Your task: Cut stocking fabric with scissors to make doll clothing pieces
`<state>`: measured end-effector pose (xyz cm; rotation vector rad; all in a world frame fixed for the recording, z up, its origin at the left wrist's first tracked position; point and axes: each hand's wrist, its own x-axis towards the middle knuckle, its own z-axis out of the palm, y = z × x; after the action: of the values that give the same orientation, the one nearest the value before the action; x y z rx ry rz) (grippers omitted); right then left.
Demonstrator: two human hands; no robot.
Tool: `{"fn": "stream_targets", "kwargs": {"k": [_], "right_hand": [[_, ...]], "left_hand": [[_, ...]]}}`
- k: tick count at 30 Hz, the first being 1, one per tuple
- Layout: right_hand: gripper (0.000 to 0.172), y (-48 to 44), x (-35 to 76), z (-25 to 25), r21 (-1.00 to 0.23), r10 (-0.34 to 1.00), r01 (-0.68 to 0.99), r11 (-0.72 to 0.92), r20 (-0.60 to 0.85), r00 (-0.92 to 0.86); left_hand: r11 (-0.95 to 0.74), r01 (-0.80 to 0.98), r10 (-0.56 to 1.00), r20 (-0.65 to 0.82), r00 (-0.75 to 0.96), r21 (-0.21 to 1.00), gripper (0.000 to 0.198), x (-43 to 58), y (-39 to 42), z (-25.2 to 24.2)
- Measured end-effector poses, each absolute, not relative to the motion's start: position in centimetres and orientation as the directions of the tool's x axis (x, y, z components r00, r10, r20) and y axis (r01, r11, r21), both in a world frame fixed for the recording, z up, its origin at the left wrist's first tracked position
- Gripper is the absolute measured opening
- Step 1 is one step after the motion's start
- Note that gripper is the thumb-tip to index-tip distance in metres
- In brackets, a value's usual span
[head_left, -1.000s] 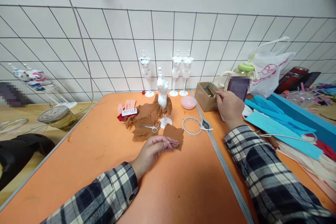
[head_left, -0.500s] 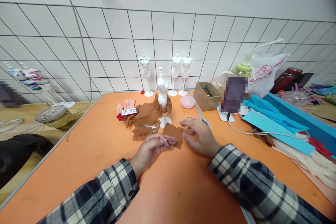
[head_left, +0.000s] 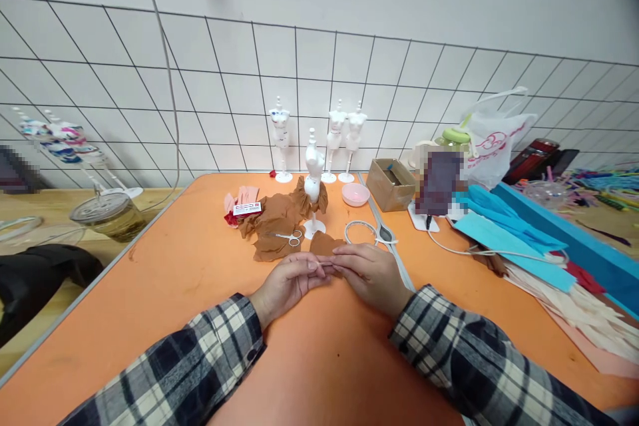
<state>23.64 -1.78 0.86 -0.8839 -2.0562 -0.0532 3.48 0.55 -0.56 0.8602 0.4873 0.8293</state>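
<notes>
Brings right hand [head_left: 372,279] from beside cardboard box [head_left: 392,185] to left hand [head_left: 289,285] at lower centre of the frame, pinching a thin thing [head_left: 325,261] leftwards by brown cloth [head_left: 325,243], with right-hand grip impossible to tell, apparently making the work two-handed

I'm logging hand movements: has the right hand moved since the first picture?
Yes. Judged against the cardboard box, beside which it was then, the right hand has come toward the person and leftward, close to the left hand.

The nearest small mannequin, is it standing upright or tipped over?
Upright: the mannequin stands on its white base, neck pointing up, with brown cloth at its lower body.
</notes>
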Motion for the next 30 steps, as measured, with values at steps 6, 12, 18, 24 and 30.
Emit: {"fn": "stream_targets", "kwargs": {"k": [6,12,18,24,30], "right_hand": [[0.015,-1.5,24.2,1.0,-0.315,0.634,0.634,0.706,0.680,-0.368],[0.018,-1.0,24.9,1.0,-0.289,0.672,0.688,0.666,0.634,-0.384],[0.020,-0.6,25.3,0.7,-0.318,0.724,0.739,0.594,0.612,-0.318],[0.017,0.1,25.6,0.3,-0.497,0.848,0.733,0.464,0.490,-0.204],[0.012,-0.6,24.8,0.5,-0.484,0.795,0.639,0.597,0.463,-0.392]], "left_hand": [[-0.061,-0.162,0.840,0.138,0.524,0.985,0.021,3.4,0.7,-0.2],[-0.427,0.318,0.875,0.298,0.380,0.847,0.022,3.8,0.4,0.0],[-0.498,0.436,0.865,0.392,0.314,0.749,0.033,3.8,0.5,-0.7],[-0.477,0.424,0.877,0.389,0.282,0.770,0.028,3.4,1.2,-0.5],[-0.578,0.564,0.816,0.419,0.399,0.590,0.023,3.8,0.4,0.2]]}}
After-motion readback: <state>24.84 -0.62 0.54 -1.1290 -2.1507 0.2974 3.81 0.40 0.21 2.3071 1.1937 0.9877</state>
